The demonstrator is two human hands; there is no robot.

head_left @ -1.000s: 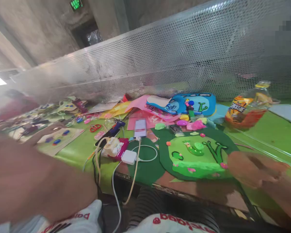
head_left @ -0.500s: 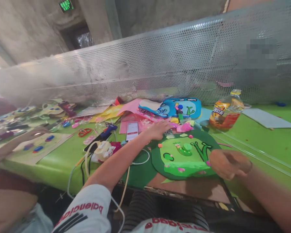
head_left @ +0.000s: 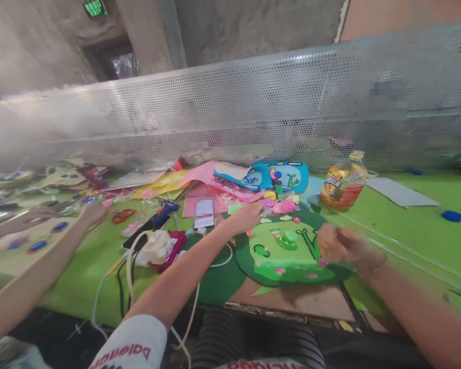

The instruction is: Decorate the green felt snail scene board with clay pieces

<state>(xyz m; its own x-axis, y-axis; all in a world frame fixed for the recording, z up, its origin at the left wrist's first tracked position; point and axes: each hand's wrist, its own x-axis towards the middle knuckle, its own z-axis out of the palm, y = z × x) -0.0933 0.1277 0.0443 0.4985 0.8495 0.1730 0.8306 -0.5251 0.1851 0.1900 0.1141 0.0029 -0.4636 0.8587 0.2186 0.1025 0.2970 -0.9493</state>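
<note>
My left hand (head_left: 248, 217) reaches over the far left edge of a green foam picture (head_left: 271, 234), its fingers drawn together. Right beside its fingertips lies a purple lump of clay (head_left: 268, 203), with a pink lump (head_left: 285, 206) farther right; whether the fingers touch the purple one is unclear. The picture carries a raised green figure (head_left: 285, 239), a dark-outlined plant and small pink pieces. At its right edge my right hand (head_left: 336, 243) is curled with fingers pressed together, slightly blurred. Anything inside that grip is hidden.
A plastic bottle (head_left: 343, 182) stands behind my right hand, near a white board (head_left: 401, 191). A blue picture (head_left: 280, 176) lies at the back. Left are a phone (head_left: 204, 212), red scissors (head_left: 123, 216), cables and a glue gun (head_left: 165, 210). Another person's arms (head_left: 49, 261) work at far left.
My left hand has drawn back slightly from the clay lumps, its fingers more bunched. My right hand stays curled by the picture's right edge. The neighbour's arm has reached farther in; the view has shifted.
</note>
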